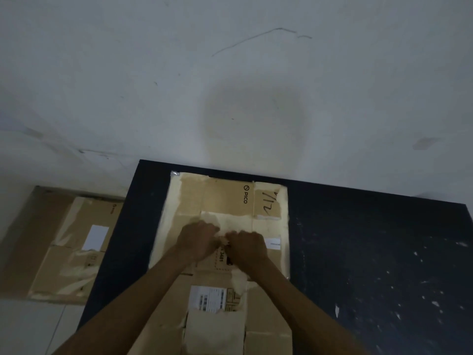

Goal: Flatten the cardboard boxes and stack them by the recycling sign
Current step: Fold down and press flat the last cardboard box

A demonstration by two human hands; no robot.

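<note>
A cardboard box (225, 226) lies on a dark table (371, 252), running from the table's far edge, against the white wall (230, 73), toward the near edge and out of the bottom of the picture. It sits toward the table's left side, leaving the scuffed right half bare. Its top face looks low and broad, with pale tape (230, 221) running along the seams and around the far corners — probably why both hands work at the middle, where the tape crosses the centre seam.

The left hand (198, 240) and the right hand (247, 247) are side by side, knuckles up, fingers curled down onto the box top at that seam. They seem to pinch or tear at the tape there, though the fingertips are hidden under the knuckles, so I cannot tell exactly what each one holds. Working this near each other lets one hand pin the board while the other pulls — that is my reading, not something plainly seen.

A shipping label (208, 298) lies nearer the person. Off the table's left edge, lower down, a second box (69, 247) waits, still taped. No recycling sign is in view, so stacking appears not yet begun.
</note>
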